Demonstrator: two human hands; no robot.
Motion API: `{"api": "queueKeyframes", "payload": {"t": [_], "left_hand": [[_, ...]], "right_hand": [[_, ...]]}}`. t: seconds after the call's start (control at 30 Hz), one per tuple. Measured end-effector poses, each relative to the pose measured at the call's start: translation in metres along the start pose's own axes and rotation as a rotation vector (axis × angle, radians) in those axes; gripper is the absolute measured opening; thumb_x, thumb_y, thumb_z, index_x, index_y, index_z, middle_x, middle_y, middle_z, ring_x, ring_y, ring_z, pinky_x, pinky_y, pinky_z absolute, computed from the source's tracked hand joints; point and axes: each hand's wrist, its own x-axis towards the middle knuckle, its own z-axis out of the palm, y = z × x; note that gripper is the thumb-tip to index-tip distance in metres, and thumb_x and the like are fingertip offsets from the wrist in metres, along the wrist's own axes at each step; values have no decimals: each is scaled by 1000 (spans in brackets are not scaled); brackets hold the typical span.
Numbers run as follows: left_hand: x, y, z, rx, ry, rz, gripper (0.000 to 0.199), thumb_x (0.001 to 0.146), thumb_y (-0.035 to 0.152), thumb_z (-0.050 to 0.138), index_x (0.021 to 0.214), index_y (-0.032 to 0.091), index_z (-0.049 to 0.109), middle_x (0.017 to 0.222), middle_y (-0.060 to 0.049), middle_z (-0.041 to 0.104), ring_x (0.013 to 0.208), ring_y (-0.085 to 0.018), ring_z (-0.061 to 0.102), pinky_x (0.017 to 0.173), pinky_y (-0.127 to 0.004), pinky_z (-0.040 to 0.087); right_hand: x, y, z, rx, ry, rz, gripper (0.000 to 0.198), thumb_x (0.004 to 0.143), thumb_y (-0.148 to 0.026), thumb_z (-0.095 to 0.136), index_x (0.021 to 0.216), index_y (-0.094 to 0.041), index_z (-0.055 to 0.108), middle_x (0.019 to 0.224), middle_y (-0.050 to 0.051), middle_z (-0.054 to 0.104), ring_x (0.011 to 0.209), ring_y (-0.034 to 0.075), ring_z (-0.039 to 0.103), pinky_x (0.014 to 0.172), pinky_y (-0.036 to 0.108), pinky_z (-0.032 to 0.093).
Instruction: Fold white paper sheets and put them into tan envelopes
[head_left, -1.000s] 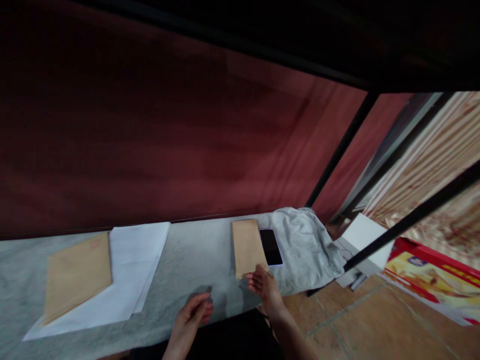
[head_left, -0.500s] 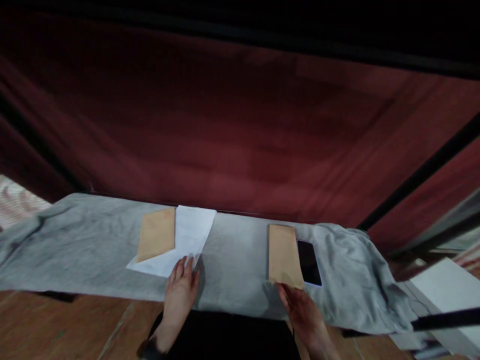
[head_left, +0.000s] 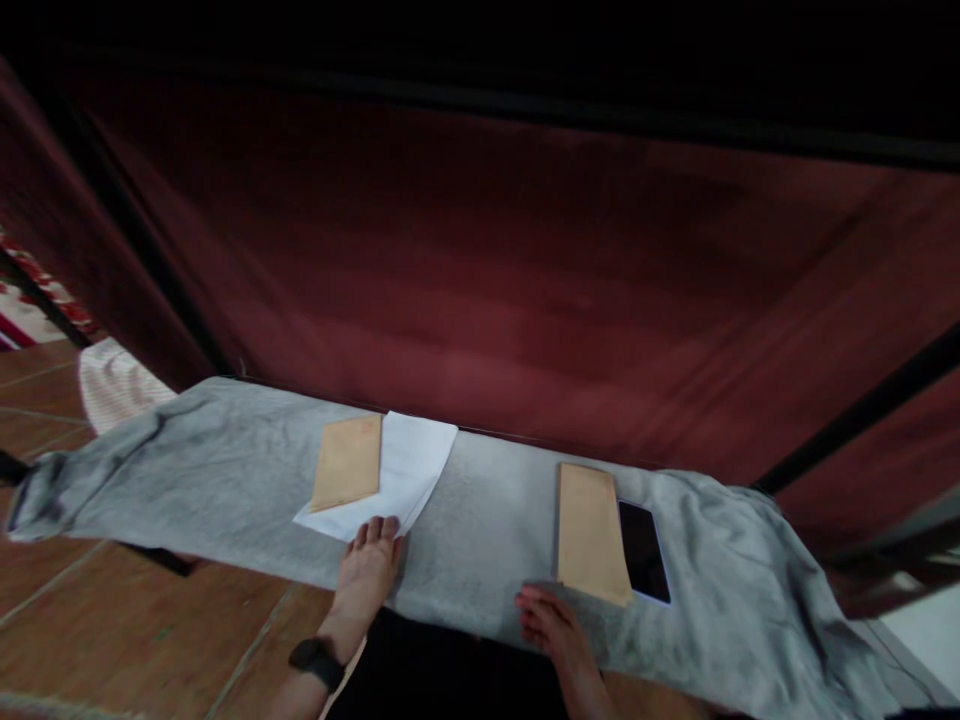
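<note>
My left hand (head_left: 369, 562) rests flat, palm down, with its fingertips on the near edge of some white paper sheets (head_left: 409, 455). A brown envelope (head_left: 347, 462) lies over the left part of those sheets. My right hand (head_left: 553, 628) is at the front edge of the grey cloth, its fingers loosely bent and nothing in them. Just beyond it and to its right lies a stack of brown envelopes (head_left: 592, 535), apart from the fingers. Beside the stack is a dark-screened phone (head_left: 643, 552).
A grey cloth (head_left: 495, 500) covers the long, narrow surface under these things. Behind it rises a dark red panel (head_left: 487, 280) with black bars. Brown floor tiles (head_left: 217, 620) show at the lower left, near a striped fabric (head_left: 124, 385).
My right hand has let go of the near end of the brown envelope stack and drawn left of it. My left hand stays on the paper. The whole view has shifted slightly.
</note>
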Motion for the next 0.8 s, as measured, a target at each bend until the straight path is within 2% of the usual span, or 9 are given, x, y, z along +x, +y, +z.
{"api": "queueKeyframes", "payload": {"t": [0.17, 0.37, 0.47, 0.63, 0.73, 0.8], "left_hand": [[4, -14, -2, -173, 41, -46, 40, 98, 30, 37, 122, 14, 65, 117, -14, 72, 108, -25, 67, 95, -37, 49], [15, -21, 3, -344, 42, -116, 38, 95, 33, 41, 117, 22, 69, 127, -7, 69, 115, -25, 63, 99, -38, 49], [22, -27, 6, -414, 7, -132, 40, 92, 31, 40, 114, 20, 71, 126, -8, 69, 115, -27, 65, 96, -40, 52], [32, -37, 7, -463, 24, -83, 36, 87, 24, 40, 101, 19, 73, 111, -9, 76, 111, -24, 67, 97, -36, 51], [31, -37, 3, -480, 57, -89, 42, 93, 28, 33, 107, 15, 71, 108, -12, 76, 106, -25, 70, 95, -37, 53], [25, -30, -2, -491, 123, -40, 45, 95, 30, 31, 113, 13, 68, 112, -13, 74, 108, -26, 68, 98, -39, 52]], "right_hand": [[9, 13, -3, -64, -4, -42, 45, 53, -58, 85, 81, -24, 77, 86, 7, 77, 70, 22, 67, 66, 36, 55], [13, 8, 0, -111, -25, -40, 31, 57, -49, 81, 76, -25, 76, 80, 5, 75, 62, 20, 65, 62, 34, 54], [14, 3, 8, -159, -46, -40, 25, 57, -45, 79, 73, -26, 75, 77, 4, 75, 59, 20, 63, 62, 36, 53], [12, -2, 28, -183, -50, -38, 17, 59, -38, 74, 70, -26, 75, 76, 5, 75, 63, 23, 62, 63, 38, 52], [13, -3, 41, -206, -80, -42, 20, 59, -40, 72, 73, -26, 74, 73, 3, 73, 62, 22, 62, 63, 37, 52], [15, -3, 48, -217, -100, -40, 21, 60, -43, 72, 73, -27, 73, 71, 2, 72, 60, 20, 61, 61, 35, 52]]}}
